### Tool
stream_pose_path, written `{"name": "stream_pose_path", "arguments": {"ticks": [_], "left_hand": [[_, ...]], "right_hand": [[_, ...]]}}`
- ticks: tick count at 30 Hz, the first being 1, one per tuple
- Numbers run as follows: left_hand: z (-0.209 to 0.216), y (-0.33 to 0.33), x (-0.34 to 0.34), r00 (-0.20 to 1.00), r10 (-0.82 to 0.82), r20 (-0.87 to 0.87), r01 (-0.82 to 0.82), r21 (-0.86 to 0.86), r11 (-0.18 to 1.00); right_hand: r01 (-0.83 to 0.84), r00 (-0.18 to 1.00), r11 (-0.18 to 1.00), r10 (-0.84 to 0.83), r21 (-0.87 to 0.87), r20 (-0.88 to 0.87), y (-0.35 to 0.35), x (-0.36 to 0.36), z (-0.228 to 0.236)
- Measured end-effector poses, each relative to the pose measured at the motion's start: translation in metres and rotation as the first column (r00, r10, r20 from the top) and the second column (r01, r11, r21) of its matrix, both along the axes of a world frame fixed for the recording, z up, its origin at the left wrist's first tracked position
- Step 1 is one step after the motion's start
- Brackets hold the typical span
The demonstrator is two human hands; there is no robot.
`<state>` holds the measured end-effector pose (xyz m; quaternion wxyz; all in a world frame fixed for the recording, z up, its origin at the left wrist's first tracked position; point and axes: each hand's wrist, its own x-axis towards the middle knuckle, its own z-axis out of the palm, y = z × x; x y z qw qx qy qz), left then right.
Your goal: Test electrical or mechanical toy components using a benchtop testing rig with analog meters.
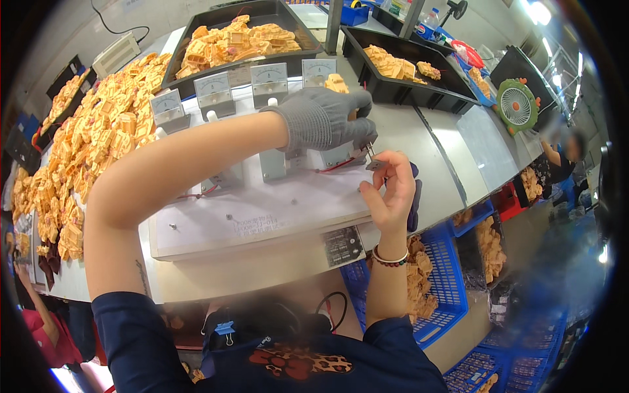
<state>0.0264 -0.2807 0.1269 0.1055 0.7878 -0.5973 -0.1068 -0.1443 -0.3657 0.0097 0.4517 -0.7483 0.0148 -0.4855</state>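
Note:
My left hand (321,118), in a grey knit glove, reaches across the white test board (262,213). Its fingers curl closed at the board's right end; what they grip is mostly hidden. My bare right hand (391,193) pinches a small dark piece with thin metal prongs (373,161), just below the gloved fingertips. Along the board's back stand several analog needle meters (270,80). In front of them are upright grey blocks (272,165) and red wires. A yellow moulded part (337,83) lies behind the gloved hand. Something dark blue (414,200) shows behind my right hand.
Yellow moulded parts (105,124) are heaped on the left. Black trays (308,49) with more such parts stand at the back. A green fan (517,105) is at the right. Blue crates (445,281) sit below the table's right edge. Other people are at both sides.

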Motion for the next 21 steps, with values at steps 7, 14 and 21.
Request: {"name": "stream_pose_path", "arguments": {"ticks": [7, 14, 21], "left_hand": [[0.04, -0.027, 0.133, 0.999, -0.051, -0.01, 0.036, -0.574, 0.818], [0.018, 0.011, 0.215, 0.998, 0.056, -0.006, -0.053, -0.443, 0.895], [0.009, 0.166, 0.208, 0.972, 0.217, -0.087, -0.227, -0.567, 0.792]], "right_hand": [[0.021, 0.999, 1.0, -0.021, -0.017, -0.026, 0.0, -0.001, -0.002], [-0.005, 0.999, 1.0, 0.006, 0.03, -0.046, 0.004, -0.001, 0.0], [0.186, 0.977, 0.97, -0.199, -0.156, -0.074, 0.002, 0.002, -0.004]]}}
